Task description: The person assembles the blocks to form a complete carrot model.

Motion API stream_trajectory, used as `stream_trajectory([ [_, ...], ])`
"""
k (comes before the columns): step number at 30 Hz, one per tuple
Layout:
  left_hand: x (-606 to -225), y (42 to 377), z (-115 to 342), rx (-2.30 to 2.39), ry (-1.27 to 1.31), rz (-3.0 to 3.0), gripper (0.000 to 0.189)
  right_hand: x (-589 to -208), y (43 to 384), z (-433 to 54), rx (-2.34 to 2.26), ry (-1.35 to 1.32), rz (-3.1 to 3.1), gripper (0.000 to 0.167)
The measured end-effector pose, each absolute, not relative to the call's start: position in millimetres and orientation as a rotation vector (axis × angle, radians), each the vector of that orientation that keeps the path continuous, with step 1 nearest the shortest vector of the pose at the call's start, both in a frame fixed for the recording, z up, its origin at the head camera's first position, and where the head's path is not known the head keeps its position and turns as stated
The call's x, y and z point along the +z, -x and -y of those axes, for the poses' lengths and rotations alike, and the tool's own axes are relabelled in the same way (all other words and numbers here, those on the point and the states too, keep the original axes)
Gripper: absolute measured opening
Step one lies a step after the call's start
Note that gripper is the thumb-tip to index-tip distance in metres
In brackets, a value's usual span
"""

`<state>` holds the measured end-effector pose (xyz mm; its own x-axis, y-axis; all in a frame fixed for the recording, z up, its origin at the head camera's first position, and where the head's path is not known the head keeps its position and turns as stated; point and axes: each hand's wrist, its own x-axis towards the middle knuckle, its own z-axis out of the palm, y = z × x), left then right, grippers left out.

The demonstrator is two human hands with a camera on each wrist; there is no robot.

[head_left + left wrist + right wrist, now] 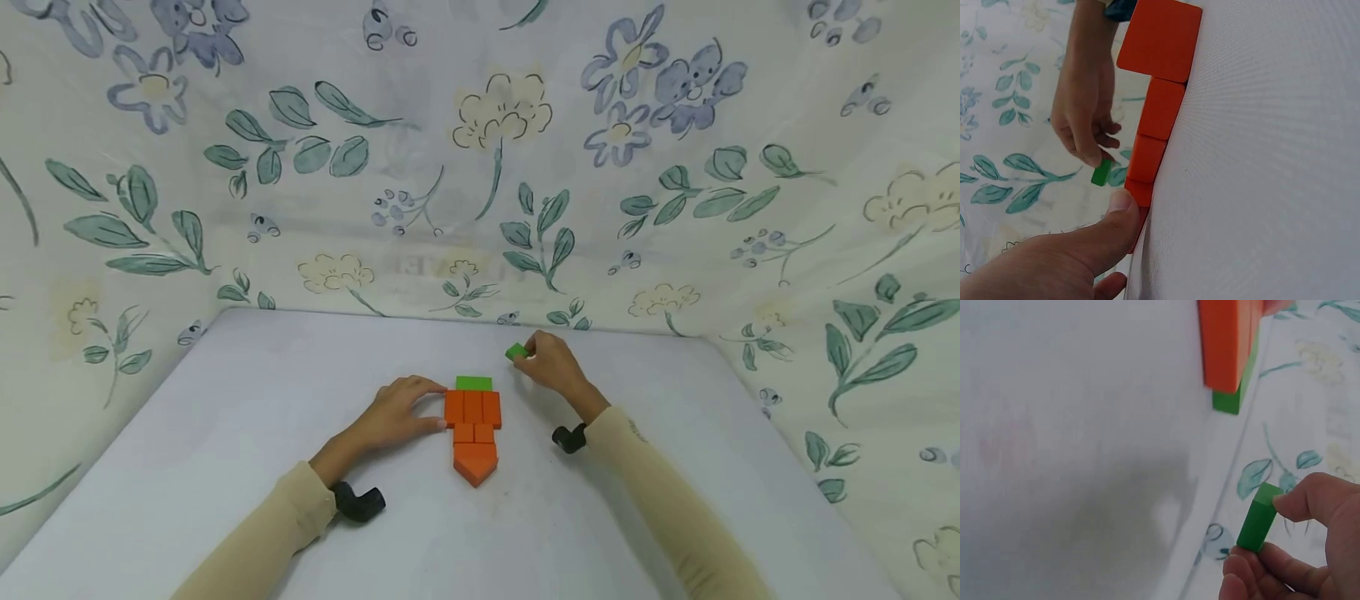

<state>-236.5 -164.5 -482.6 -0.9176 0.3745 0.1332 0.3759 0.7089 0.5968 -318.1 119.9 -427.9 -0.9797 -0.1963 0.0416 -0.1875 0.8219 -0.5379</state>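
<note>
A flat figure of blocks lies on the white table. A green block tops it, with orange blocks side by side below, two smaller orange blocks under those and a pointed orange block at the near end. My left hand rests at the figure's left side, thumb and index fingertip touching the leftmost upright orange block. Raised off the table to the right of the figure's green end, my right hand pinches a small green block between thumb and fingers.
The white tabletop extends around the figure. A floral cloth hangs behind it and along both sides. Black wrist pieces stick out below both sleeves.
</note>
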Motion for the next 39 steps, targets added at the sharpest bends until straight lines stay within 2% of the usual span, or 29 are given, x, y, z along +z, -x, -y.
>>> stream_trajectory([
  [21, -483.6, 233.2, 164.2, -1.020, 0.635, 2.884, 0.054, -467.5, 300.0, -104.0, -1.072, 0.515, -2.947, 0.025],
  [28, -489.3, 229.5, 161.5, -1.029, 0.656, 2.915, 0.055, -477.5, 292.9, -111.0, -1.112, 0.474, -2.932, 0.023],
  [39, -482.8, 232.3, 162.5, -1.001, 0.633, 2.890, 0.054, -472.5, 296.9, -112.0, -1.151, 0.523, -2.911, 0.024],
])
